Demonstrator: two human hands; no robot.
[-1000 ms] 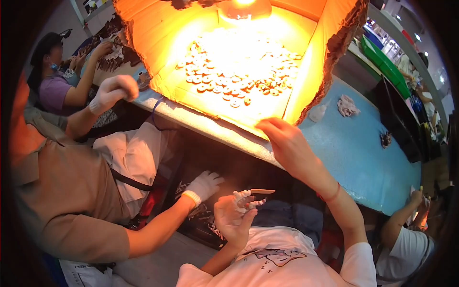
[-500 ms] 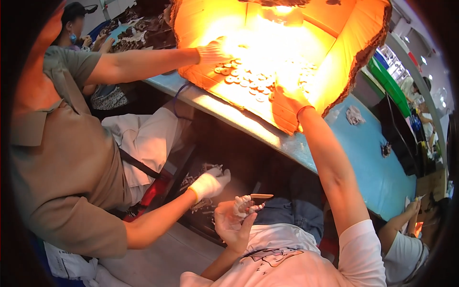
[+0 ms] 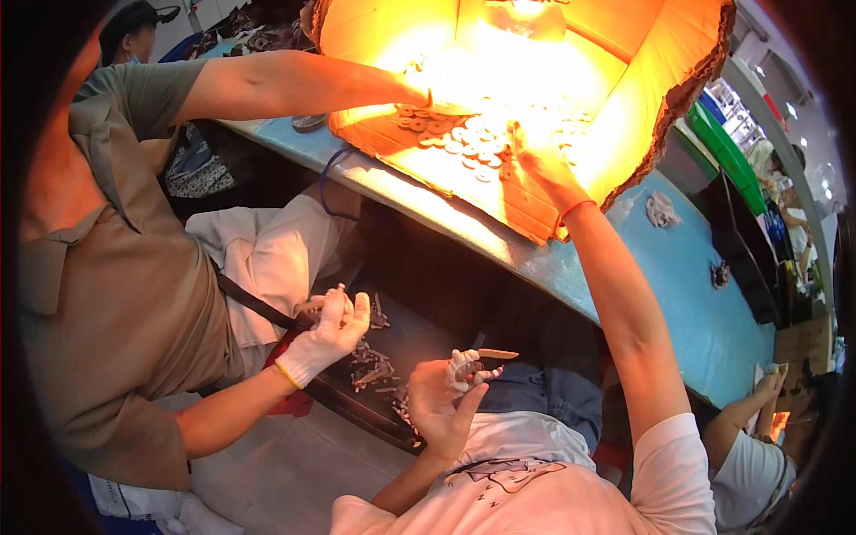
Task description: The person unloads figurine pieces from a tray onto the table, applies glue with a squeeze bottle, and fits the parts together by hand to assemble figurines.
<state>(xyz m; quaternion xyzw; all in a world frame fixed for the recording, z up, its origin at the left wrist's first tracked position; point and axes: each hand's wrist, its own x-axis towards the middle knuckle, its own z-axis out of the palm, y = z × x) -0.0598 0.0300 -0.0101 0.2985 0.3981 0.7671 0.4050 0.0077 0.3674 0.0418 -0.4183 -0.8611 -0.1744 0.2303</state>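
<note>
My left hand (image 3: 439, 406), with white covers on its fingertips, is curled palm up over my lap. It holds a thin tan blade-shaped piece (image 3: 497, 354) that sticks out past the fingers. My right hand (image 3: 546, 169), a red band at its wrist, reaches into a brightly lit cardboard box (image 3: 664, 98). Glare washes out its fingers, so their grip is hidden. Small round pieces with centre holes (image 3: 473, 150) lie in the box beside that hand.
A co-worker's gloved hand (image 3: 325, 339) holds a light piece at the left; their other arm (image 3: 294, 85) reaches into the box. A dark tray (image 3: 383, 415) with small scraps lies between us. A crumpled cloth (image 3: 662, 211) rests on the blue table (image 3: 704, 303).
The co-worker's gloved hand has moved left and turned up, a piece now showing in it. Their other arm has reached further into the box. My hands have barely shifted.
</note>
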